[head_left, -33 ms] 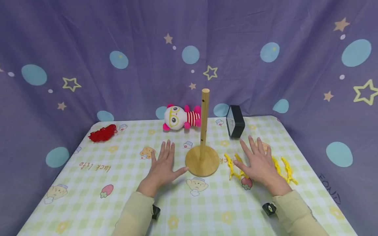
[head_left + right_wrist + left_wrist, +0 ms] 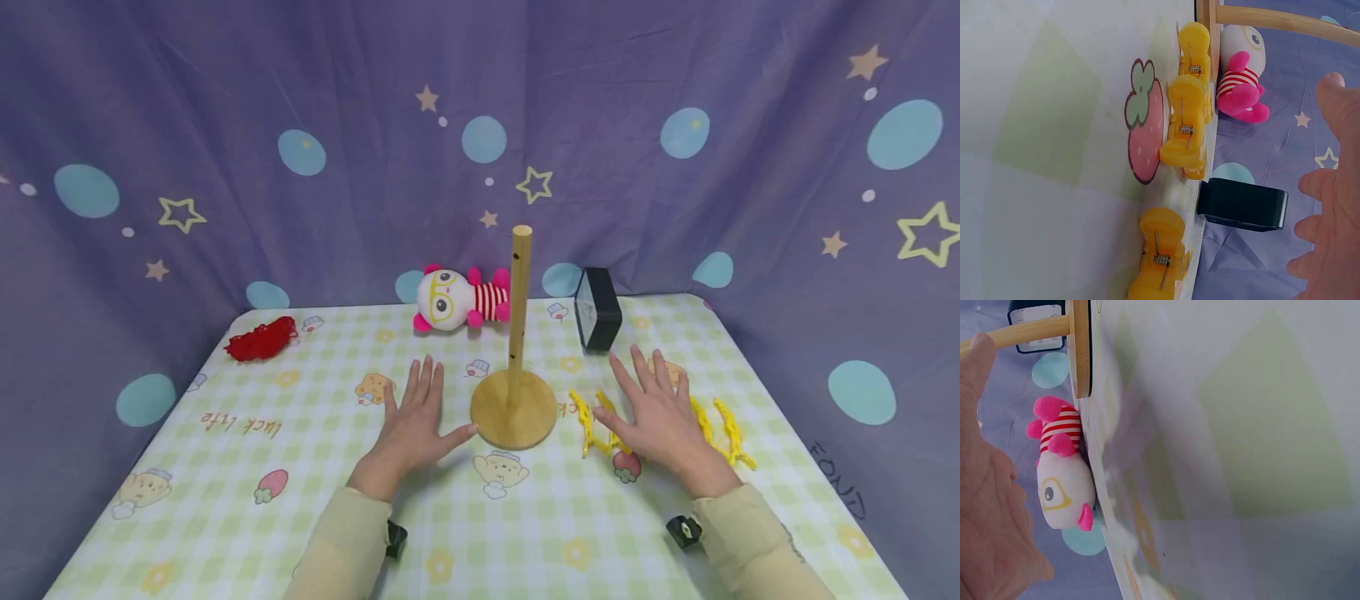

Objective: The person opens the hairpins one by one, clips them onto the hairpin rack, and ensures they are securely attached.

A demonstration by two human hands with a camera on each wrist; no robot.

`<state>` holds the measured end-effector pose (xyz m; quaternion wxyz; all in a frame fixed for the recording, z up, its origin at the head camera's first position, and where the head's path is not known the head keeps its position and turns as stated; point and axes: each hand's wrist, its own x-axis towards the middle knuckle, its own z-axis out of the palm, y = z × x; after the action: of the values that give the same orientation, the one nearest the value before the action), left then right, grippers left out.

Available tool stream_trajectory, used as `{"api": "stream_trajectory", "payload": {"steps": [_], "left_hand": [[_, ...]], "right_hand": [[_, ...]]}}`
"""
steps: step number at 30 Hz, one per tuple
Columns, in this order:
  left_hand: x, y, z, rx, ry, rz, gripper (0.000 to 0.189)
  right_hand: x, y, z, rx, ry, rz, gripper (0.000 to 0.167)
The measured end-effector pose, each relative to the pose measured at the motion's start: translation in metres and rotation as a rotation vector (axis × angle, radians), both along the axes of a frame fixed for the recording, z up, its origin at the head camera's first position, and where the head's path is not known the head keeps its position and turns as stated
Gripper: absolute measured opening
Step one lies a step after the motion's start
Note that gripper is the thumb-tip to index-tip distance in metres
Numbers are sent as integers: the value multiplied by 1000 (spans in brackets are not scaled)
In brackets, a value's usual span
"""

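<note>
My left hand [image 2: 408, 432] hovers or lies palm down left of a wooden stand [image 2: 497, 410], fingers spread and holding nothing. Its thumb reaches toward the stand's round base; the head view does not settle whether they touch. An upright pole with small dark holes rises from that base. To the right, my right hand [image 2: 660, 418] is likewise spread and holds nothing, above several yellow plastic spring clips [image 2: 583, 423], partly hiding them. Metal springs show on the yellow clips [image 2: 1185, 115] in the right wrist view.
Behind the stand, a pink-and-white panda plush [image 2: 448, 304] with yellow glasses lies on its side. A black box with a pale face [image 2: 604, 308] stands at the back right. A tangled red bundle [image 2: 262, 340] rests at the back left. A purple curtain [image 2: 375, 217] borders the checked tablecloth [image 2: 225, 517].
</note>
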<state>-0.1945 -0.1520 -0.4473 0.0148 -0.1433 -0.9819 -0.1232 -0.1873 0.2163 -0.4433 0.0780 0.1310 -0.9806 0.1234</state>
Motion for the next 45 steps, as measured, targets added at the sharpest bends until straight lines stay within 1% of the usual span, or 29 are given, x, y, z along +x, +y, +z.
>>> {"api": "stream_trajectory", "payload": {"steps": [8, 13, 17, 20, 22, 24, 27, 30, 34, 37, 39, 41, 43, 45], "left_hand": [[-1, 4, 0, 26, 5, -28, 111], [-4, 11, -4, 6, -39, -65, 112], [-9, 19, -7, 27, -75, -102, 113], [-13, 27, -8, 54, -138, -120, 113], [-15, 31, -9, 63, -196, -125, 112], [-18, 35, -10, 70, -257, -122, 112], [-20, 39, -9, 67, -320, -107, 112], [-23, 44, -8, 48, -359, -99, 113], [-25, 47, -5, 33, -386, -99, 114], [-26, 48, -5, 22, -392, -95, 114], [-26, 48, -5, 3, -394, -88, 114], [-27, 48, -6, 2, -393, -88, 115], [-27, 48, -6, 2, -394, -88, 115], [-27, 49, -7, 5, -393, -89, 115]], "right_hand": [[0, 4, -1, -32, 9, -6, 86], [2, 8, -2, -34, -7, -7, 86], [8, 18, -2, -33, -29, -14, 84], [16, 30, -1, -42, -53, -23, 85], [22, 39, 0, -47, -79, -32, 88], [27, 49, 0, -58, -109, -49, 94], [34, 64, -1, -62, -147, -82, 103], [41, 80, -4, -57, -156, -125, 108], [48, 98, -6, -54, -164, -171, 107], [51, 110, -6, -45, -231, -216, 110], [52, 115, -5, -37, -301, -252, 114], [53, 119, -5, -31, -364, -284, 116], [53, 123, -5, -23, -411, -305, 115], [53, 125, -5, -17, -440, -320, 110]]}}
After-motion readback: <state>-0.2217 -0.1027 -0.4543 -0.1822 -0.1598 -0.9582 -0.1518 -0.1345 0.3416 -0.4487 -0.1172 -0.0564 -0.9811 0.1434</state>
